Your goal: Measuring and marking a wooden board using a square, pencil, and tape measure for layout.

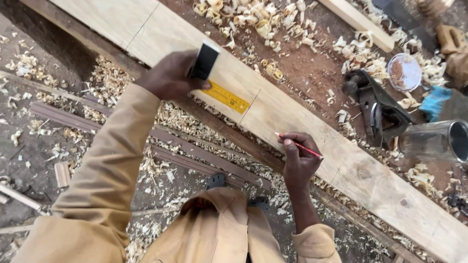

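Note:
A long pale wooden plank point(292, 122) runs diagonally across a reddish workbench. My left hand point(170, 75) grips a black tape measure case point(204, 61), with its yellow tape point(226, 97) pulled out a short way along the plank's near edge. The tape's end lies by a thin pencil line drawn across the wood. My right hand point(298, 158) holds a red pencil point(300, 145) over the plank's near edge, to the right of the tape's end. Tan sleeves cover both my arms.
A dark metal hand plane point(375, 104) lies on the bench beyond the plank. A round lid point(403, 72) and a steel cup point(438, 141) on its side sit near it. A second pale strip point(358, 22) lies at the top. Wood shavings litter bench and floor.

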